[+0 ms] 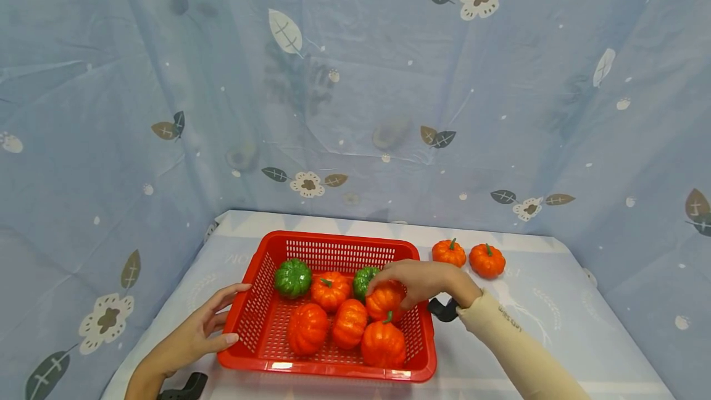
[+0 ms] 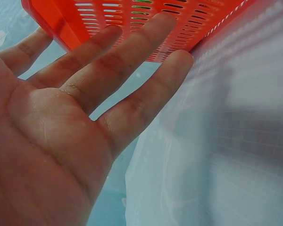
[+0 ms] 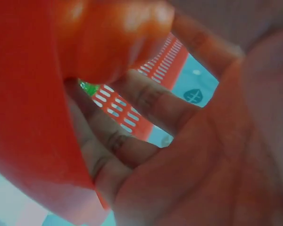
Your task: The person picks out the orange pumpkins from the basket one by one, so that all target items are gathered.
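A red slotted plastic basket (image 1: 328, 370) stands on the table with several small toy pumpkins in it. My right hand (image 1: 416, 278) reaches over its right side and grips an orange pumpkin (image 1: 384, 301), which the right wrist view shows between fingers and palm. Right beside it are a green pumpkin (image 1: 363, 281), partly hidden by the hand, and an orange pumpkin with a green stem (image 1: 383, 344). Farther left lies another green pumpkin (image 1: 293, 278). At the basket's left side rests my left hand (image 1: 194, 332), its fingers extended along the slotted wall in the left wrist view.
Two orange pumpkins, one nearer the basket (image 1: 449, 253) and one farther right (image 1: 487, 261), sit on the table beyond the right hand. A pale patterned cloth covers the table (image 1: 550, 326). Blue patterned curtains (image 1: 355, 110) hang behind and at both sides.
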`<state>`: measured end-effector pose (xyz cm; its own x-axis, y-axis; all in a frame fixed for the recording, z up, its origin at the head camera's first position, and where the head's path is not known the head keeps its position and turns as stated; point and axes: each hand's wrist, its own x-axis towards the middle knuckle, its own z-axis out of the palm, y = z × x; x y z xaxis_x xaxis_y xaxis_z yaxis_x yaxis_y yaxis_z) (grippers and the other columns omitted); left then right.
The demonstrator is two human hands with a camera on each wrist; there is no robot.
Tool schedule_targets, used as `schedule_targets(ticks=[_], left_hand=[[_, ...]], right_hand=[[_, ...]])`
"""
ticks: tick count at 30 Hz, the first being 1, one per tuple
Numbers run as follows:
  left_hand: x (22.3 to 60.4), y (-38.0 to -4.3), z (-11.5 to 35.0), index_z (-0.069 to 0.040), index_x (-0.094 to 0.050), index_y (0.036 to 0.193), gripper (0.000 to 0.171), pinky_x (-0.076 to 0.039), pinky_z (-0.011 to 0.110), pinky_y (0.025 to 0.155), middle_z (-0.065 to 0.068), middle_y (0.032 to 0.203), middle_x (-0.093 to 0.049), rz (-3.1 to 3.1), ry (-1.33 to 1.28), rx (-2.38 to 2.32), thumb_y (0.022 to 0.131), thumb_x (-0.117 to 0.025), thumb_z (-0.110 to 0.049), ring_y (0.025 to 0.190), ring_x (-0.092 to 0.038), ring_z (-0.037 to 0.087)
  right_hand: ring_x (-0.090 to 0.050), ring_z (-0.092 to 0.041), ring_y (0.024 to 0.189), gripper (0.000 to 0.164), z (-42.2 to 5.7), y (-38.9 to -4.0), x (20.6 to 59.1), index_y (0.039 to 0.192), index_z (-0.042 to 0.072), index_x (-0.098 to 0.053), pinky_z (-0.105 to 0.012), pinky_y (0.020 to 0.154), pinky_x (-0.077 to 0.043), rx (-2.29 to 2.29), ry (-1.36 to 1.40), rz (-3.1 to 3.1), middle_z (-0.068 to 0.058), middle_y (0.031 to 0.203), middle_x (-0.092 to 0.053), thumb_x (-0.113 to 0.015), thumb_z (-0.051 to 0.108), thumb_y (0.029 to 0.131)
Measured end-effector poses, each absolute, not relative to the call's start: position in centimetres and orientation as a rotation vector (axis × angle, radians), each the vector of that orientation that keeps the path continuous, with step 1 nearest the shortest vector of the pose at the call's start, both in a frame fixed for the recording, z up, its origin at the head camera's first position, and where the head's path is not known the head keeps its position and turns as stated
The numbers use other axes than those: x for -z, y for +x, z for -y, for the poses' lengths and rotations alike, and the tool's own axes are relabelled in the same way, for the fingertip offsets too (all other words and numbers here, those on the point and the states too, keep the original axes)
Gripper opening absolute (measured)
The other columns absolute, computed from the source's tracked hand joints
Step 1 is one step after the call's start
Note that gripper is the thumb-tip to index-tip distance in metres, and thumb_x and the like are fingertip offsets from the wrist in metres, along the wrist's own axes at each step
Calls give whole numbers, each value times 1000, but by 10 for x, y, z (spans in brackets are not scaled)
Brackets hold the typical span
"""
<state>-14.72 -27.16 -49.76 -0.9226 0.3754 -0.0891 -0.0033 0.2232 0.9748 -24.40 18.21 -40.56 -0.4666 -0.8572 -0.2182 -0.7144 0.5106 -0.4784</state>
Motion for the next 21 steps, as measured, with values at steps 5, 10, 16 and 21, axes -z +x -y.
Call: schedule_targets(ticks=[5, 10, 16, 21], left_hand=[[498, -148, 272, -21, -26, 161, 83, -60, 43, 87, 25, 164, -18, -2207, 337, -1744, 93, -73, -15, 133, -47, 53], [497, -147, 271, -21, -26, 161, 82, -60, 43, 88, 26, 164, -17, -2212, 326, -1735, 94, -72, -16, 132, -48, 53], [495, -146, 270, -21, -25, 161, 82, -60, 42, 88, 26, 164, -18, -2214, 315, -1730, 94, -72, -16, 131, -49, 52], [496, -146, 270, -21, -26, 161, 83, -60, 43, 87, 25, 164, -20, -2215, 301, -1737, 93, -74, -17, 132, -49, 52]], right_hand=[[-50, -9, 126, 60, -181, -250, 407, 140, 27, -58, -37, 108, -46, 641, -1244, -2320, 13, 140, -55, -77, 11, 86], [-50, -11, 116, 61, -172, -255, 410, 149, 33, -52, -34, 95, -50, 672, -1281, -2381, 13, 135, -54, -68, 16, 92], [-49, -13, 106, 58, -160, -254, 413, 149, 39, -51, -33, 86, -50, 610, -1173, -2483, 6, 125, -50, -71, 30, 95], [-50, -16, 124, 72, -152, -254, 415, 148, 30, -52, -42, 103, -49, 632, -1091, -2497, 2, 140, -49, -85, 40, 85]])
